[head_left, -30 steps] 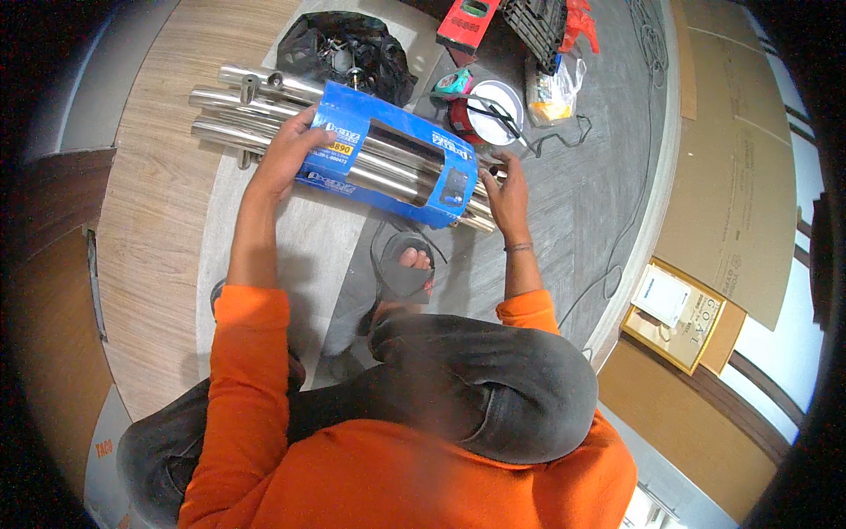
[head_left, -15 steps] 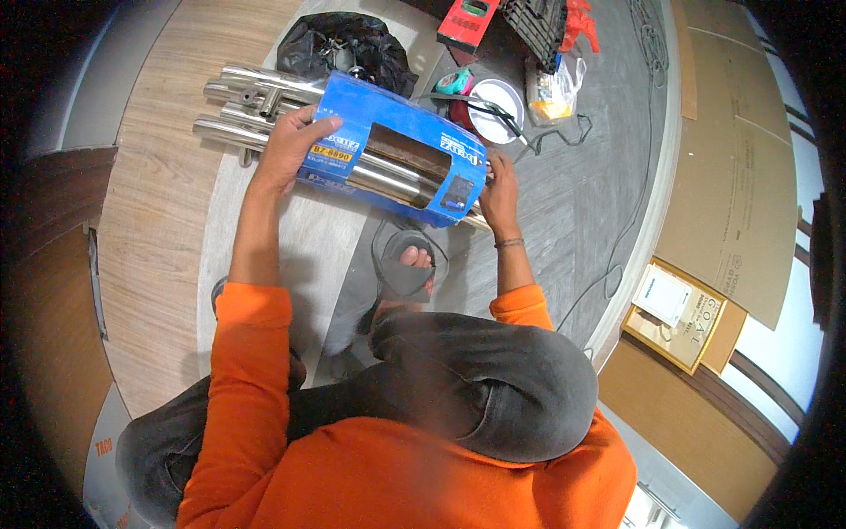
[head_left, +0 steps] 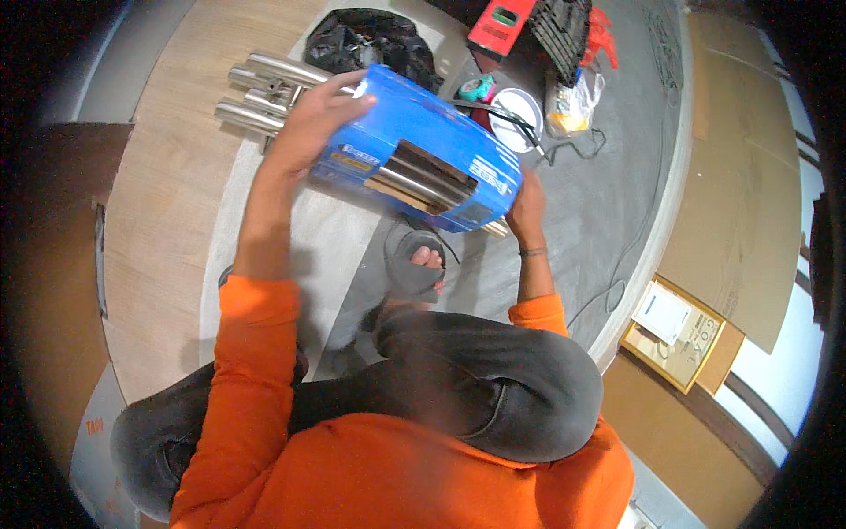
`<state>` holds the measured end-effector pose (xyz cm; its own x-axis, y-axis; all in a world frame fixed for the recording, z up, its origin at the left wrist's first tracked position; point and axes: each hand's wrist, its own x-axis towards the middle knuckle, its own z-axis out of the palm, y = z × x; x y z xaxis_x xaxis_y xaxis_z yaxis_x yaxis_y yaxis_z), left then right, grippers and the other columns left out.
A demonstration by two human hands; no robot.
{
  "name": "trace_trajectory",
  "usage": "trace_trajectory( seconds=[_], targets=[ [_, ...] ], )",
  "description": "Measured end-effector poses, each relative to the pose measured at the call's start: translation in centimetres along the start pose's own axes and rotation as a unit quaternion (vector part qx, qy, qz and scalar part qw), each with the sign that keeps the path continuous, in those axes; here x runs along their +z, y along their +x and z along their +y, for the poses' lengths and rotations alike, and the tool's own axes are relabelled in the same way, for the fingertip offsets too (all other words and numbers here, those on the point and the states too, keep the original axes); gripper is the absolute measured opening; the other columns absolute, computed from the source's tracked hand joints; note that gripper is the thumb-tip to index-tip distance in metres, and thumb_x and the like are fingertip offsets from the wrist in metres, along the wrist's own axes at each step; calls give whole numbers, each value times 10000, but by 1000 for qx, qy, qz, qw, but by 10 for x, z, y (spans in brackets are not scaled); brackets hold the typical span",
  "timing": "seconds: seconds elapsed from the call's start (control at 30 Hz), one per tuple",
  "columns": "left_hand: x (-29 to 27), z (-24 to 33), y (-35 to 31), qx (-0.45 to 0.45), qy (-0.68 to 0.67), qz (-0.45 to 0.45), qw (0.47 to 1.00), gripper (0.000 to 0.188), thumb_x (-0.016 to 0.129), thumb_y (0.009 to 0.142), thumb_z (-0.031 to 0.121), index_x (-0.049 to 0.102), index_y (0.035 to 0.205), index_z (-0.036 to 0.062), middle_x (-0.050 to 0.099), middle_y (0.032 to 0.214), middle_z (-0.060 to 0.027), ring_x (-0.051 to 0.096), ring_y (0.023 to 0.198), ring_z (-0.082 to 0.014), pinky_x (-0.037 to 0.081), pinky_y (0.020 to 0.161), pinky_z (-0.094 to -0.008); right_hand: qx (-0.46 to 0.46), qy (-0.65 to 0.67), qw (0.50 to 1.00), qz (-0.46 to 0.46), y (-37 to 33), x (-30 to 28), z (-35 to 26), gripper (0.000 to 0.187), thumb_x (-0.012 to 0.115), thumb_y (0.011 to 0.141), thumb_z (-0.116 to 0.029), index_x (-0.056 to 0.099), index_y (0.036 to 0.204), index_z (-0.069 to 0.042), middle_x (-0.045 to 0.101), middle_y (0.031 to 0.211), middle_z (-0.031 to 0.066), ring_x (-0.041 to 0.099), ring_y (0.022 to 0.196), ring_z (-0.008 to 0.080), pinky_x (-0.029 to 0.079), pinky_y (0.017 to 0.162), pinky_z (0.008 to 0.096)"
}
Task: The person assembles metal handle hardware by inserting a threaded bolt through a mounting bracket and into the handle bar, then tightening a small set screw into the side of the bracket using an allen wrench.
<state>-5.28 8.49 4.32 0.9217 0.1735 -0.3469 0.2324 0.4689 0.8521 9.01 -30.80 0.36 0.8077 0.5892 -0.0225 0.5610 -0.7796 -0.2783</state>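
- Nearest you, your orange sleeves [head_left: 254, 339] and dark-trousered knee [head_left: 529, 388] frame a sandalled foot [head_left: 423, 264].
- Beyond the foot, your right hand [head_left: 527, 210] sits against the right end of the blue carton [head_left: 423, 110]; its fingers go out of sight there, so you cannot tell how closed they are.
- Your left hand [head_left: 308, 123] holds the carton's left end, fingers and thumb over its upper left edge.
- The carton lies between your two hands, tilted down to the right; metal tubes [head_left: 240, 113] run through it, sticking out past your left fingers and showing in its window.
- Farther off are a black bag [head_left: 374, 44], a white round dish [head_left: 518, 132], a teal tape measure [head_left: 477, 88] and a red level [head_left: 499, 40].
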Motion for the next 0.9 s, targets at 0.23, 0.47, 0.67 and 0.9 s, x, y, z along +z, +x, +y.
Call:
trace_trajectory(
  seconds=[0.23,0.47,0.67,0.9],
  targets=[
    [17,17,-20,155,11,-113,981,818,678,925,405,326,1581,64,631,1330,-123,599,1191,-196,441,1052,-315,-33,74,994,76,-39,31,25,373,734,823,-252,653,1136,-65,684,1015,177,628,1007,388,470,866,468],
    [-13,56,-51,33,279,-186,941,692,451,995,656,812,925,70,717,771,-92,659,753,-125,518,715,-303,83,49,993,-62,-18,-9,-31,426,818,769,-284,658,1125,-113,704,946,150,674,876,339,507,793,438],
    [-37,49,-74,-44,573,-44,817,468,683,811,497,754,684,52,665,608,-160,690,627,-289,533,617,-398,42,5,999,-25,-13,-20,-34,487,844,741,-308,680,1152,-104,712,998,146,672,909,334,512,802,443],
    [30,-23,-47,-10,655,-133,743,194,699,771,217,757,864,56,729,890,-198,705,841,-394,567,782,-491,57,51,996,-51,-7,-36,-37,457,826,792,-352,697,1116,-56,708,870,150,674,779,302,512,715,399]
  ],
)
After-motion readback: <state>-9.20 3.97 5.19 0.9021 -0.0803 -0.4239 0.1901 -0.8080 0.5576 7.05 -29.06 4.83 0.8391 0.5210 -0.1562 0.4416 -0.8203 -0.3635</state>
